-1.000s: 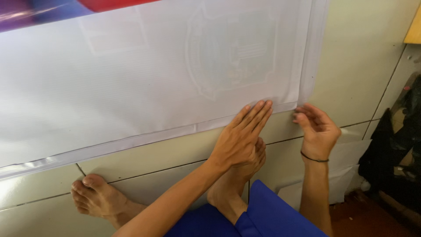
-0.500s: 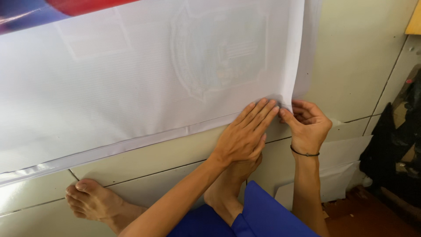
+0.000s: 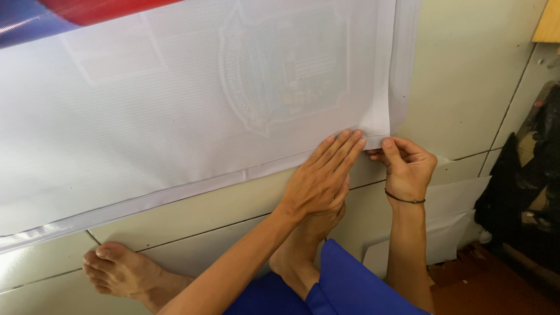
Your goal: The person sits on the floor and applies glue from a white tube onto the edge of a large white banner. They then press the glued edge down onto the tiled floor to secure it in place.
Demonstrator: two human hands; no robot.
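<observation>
Your right hand (image 3: 408,169) has its thumb and fingertips pinched together on the lower right corner of the white banner sheet (image 3: 175,116), right where the folded side hem (image 3: 382,81) meets the bottom edge. Your left hand (image 3: 321,178) lies flat with its fingers straight and close together, pressing that bottom edge down just beside the pinch; the two hands almost touch. A thin dark band sits around your right wrist.

Compared with a second ago, the right hand has closed in from slightly apart to meet the corner, and the side strip now lies folded over more neatly, so the hem looks to be getting creased down at this corner.

The sheet lies spread on a pale tiled floor (image 3: 466,76), its bottom hem running leftward as a shiny strip, with a faint emblem showing through the weave and red and blue colour at the top. Your bare feet (image 3: 125,271) rest on the tiles below, blue cloth at your knees. Dark clutter (image 3: 536,175) sits off to the right over a reddish floor
</observation>
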